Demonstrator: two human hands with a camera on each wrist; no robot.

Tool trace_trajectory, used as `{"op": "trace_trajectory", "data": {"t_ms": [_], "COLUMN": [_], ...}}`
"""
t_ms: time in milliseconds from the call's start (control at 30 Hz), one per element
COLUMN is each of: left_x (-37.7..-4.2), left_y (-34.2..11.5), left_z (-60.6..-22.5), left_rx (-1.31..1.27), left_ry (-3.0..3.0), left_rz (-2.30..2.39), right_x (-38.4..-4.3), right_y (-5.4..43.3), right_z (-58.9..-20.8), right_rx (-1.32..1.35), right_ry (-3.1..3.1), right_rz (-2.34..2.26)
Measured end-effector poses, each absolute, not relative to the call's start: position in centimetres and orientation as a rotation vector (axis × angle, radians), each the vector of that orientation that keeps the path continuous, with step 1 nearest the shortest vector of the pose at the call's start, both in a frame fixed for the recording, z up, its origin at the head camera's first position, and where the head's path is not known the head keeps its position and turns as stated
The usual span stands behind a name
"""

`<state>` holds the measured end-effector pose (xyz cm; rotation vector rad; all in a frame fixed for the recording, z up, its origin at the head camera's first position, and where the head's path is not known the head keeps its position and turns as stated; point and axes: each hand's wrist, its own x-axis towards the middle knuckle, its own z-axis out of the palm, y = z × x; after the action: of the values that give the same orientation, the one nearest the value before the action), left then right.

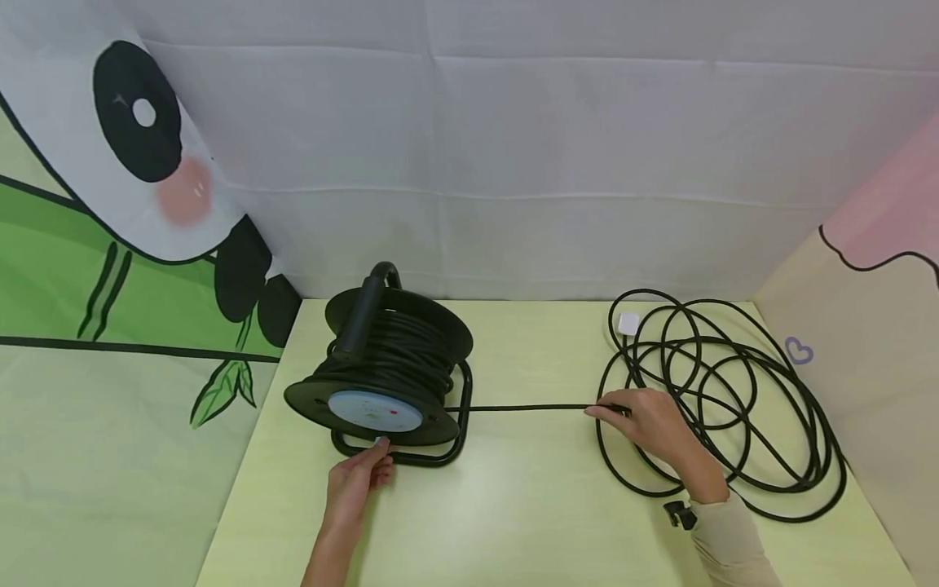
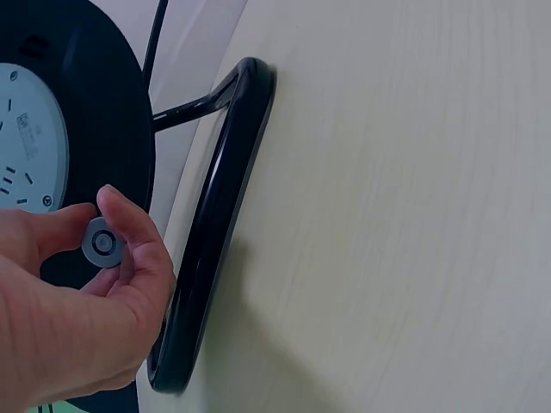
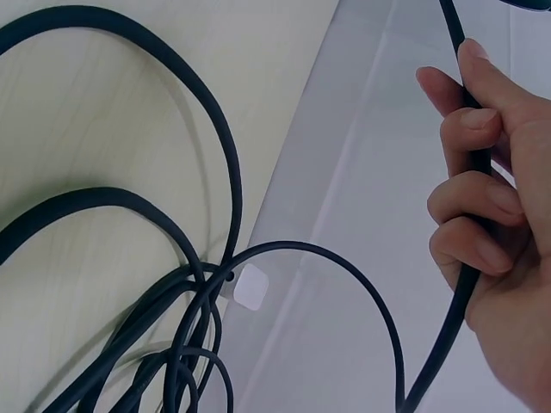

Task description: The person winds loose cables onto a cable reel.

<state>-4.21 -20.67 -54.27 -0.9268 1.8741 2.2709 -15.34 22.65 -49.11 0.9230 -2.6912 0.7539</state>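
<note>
A black cable reel [image 1: 399, 352] with a pale socket disc [image 1: 375, 410] stands on its tubular frame [image 1: 464, 408] at the left of the table. My left hand [image 1: 350, 489] is at the reel's near flange. Between thumb and fingers it pinches a small round grey knob [image 2: 102, 242]. A straight stretch of black cable [image 1: 528, 408] runs from the reel to my right hand [image 1: 653, 420]. In the right wrist view, the fingers of that hand [image 3: 478, 202] curl round the cable. Loose loops of cable [image 1: 811, 420] lie beyond and beside the right hand.
A white plug [image 1: 628, 324] lies among the loops near the table's back edge. The reel's carrying handle [image 1: 363, 318] sticks up at its left. A pale wall [image 1: 513, 163] rises behind the light wooden table [image 1: 513, 522], and printed cloth flanks both sides.
</note>
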Motion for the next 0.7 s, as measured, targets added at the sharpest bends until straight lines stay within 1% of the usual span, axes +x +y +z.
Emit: {"op": "trace_trajectory", "data": {"t_ms": [300,700], "left_x": [-4.2,-4.4], "left_y": [-22.7,-25.3], "left_z": [-54.0,-52.1], "left_rx": [-0.980,-1.023], "left_ry": [1.836,1.791], "left_rz": [2.308,2.357], "right_x": [-16.1,-16.5], "right_y": [23.6,24.4], "right_z": [-49.2,-48.8], "right_rx": [0.925,0.874], "right_ry": [-2.672,-2.713], "right_rz": [0.720,0.708]}}
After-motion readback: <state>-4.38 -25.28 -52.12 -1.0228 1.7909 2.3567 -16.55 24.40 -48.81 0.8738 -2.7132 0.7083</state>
